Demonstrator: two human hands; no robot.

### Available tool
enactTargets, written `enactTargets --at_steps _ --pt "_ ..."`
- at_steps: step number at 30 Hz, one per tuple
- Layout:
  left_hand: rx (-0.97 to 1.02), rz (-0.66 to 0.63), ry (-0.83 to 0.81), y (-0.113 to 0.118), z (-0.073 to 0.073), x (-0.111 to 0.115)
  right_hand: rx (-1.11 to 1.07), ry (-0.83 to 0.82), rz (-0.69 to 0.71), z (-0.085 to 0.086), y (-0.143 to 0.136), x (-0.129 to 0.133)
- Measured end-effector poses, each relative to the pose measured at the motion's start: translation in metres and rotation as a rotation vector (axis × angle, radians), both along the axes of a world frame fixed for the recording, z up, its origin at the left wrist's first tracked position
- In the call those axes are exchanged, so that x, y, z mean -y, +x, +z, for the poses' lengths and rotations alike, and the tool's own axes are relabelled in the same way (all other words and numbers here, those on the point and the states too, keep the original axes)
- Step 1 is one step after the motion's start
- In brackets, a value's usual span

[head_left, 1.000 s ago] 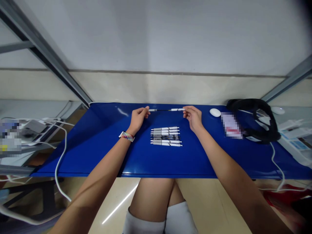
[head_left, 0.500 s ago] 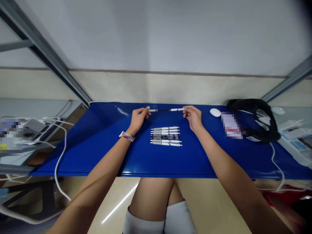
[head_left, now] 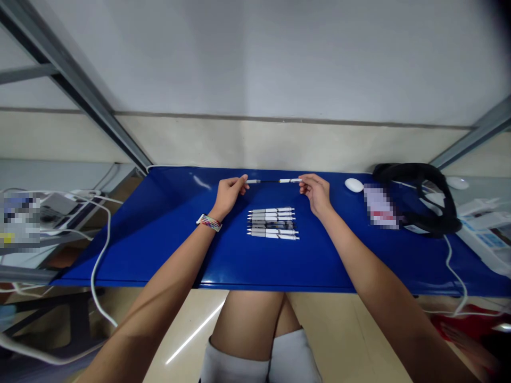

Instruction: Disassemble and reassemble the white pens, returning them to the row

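Note:
Past the row of pens, my left hand (head_left: 231,193) pinches a short white-and-grey pen section (head_left: 253,181) between thumb and fingers. My right hand (head_left: 315,192), closed the same way, grips a white pen barrel (head_left: 290,181) with dark markings. A thin dark refill (head_left: 270,181) spans the gap between the two parts, and all three lie in one line. Below them, several white-and-grey pens (head_left: 272,215) rest side by side on the blue table (head_left: 275,263), tips to the left. One or more darker pens sit in the middle of that row.
At the right of the table are a white oval mouse-like object (head_left: 353,184), a blurred-out packet (head_left: 379,205) and a black headband-like device (head_left: 447,199). A white cable (head_left: 104,247) hangs off the left side. Grey metal posts (head_left: 99,119) and a wall stand behind.
The barrel in my right hand has come slightly closer to the section in my left hand, so the bare stretch of refill looks a little shorter. The row of pens lies as before.

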State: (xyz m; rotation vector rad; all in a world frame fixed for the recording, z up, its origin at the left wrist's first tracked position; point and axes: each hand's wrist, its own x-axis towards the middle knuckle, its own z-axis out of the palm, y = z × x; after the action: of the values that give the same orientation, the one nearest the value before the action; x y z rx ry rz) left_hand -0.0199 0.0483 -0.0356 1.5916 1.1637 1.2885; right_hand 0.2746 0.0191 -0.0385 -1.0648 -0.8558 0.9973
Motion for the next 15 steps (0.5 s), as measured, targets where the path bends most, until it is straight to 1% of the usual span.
enactTargets --at_steps 6,15 --pt "0.002 -0.002 -0.011 0.0008 -0.0005 0.0004 0.023 -0.002 0.009 -0.0001 -0.0018 0.0007" --pt "-0.021 -0.022 -0.006 0.0013 0.0024 0.0025 -0.036 -0.001 0.062 0.002 -0.0056 0.0035"
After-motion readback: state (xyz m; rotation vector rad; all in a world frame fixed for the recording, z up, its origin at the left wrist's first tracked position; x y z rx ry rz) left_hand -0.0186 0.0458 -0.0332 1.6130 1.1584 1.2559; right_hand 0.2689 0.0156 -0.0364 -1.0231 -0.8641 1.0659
